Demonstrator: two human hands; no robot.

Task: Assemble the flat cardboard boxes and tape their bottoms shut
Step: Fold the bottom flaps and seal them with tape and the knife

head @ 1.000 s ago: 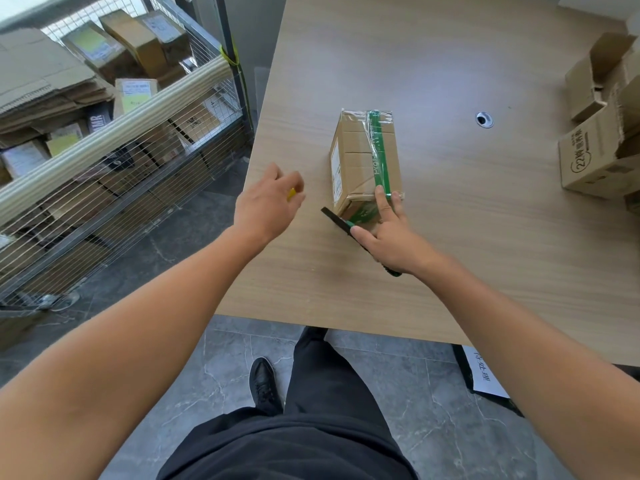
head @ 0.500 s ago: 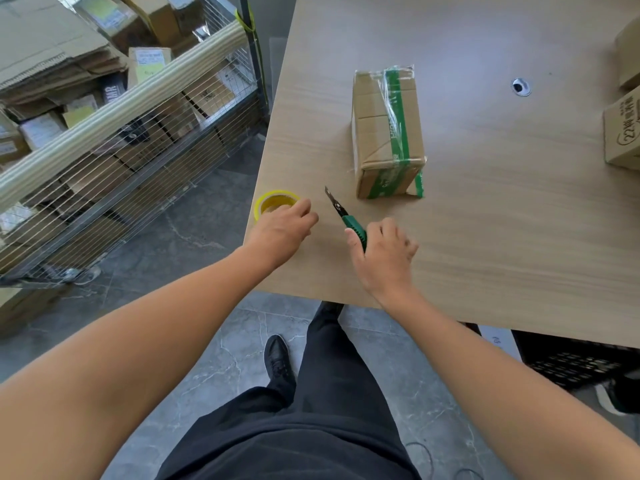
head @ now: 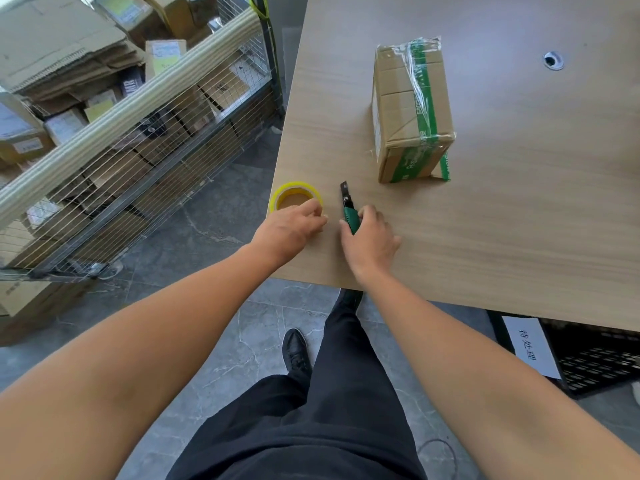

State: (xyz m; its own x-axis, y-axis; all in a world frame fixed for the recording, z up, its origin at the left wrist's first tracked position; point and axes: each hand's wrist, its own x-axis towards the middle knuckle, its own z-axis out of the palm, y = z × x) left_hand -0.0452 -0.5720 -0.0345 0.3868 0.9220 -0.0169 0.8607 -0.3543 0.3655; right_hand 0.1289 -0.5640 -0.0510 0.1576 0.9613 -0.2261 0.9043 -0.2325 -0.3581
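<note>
A small cardboard box [head: 412, 109], sealed with green and clear tape, lies on its side on the wooden table [head: 519, 230]. A yellowish roll of clear tape [head: 295, 191] sits at the table's near left corner. My left hand [head: 289, 230] has its fingers curled over the roll's near rim. My right hand [head: 372, 240] grips the green handle of a utility knife [head: 347, 202], which lies low on the table. The knife's black blade is out and points away from me. Both hands are well short of the box.
A wire cage cart [head: 145, 140] full of cardboard boxes and flat sheets stands left of the table. A cable grommet [head: 553, 59] is set in the tabletop at the far right. Under the table's right side is a black crate [head: 595, 362] with a white label [head: 531, 344].
My right hand came off the box's near end and drew the knife back toward the table edge. My left hand lowered the tape roll onto the table corner. The view shifted.
</note>
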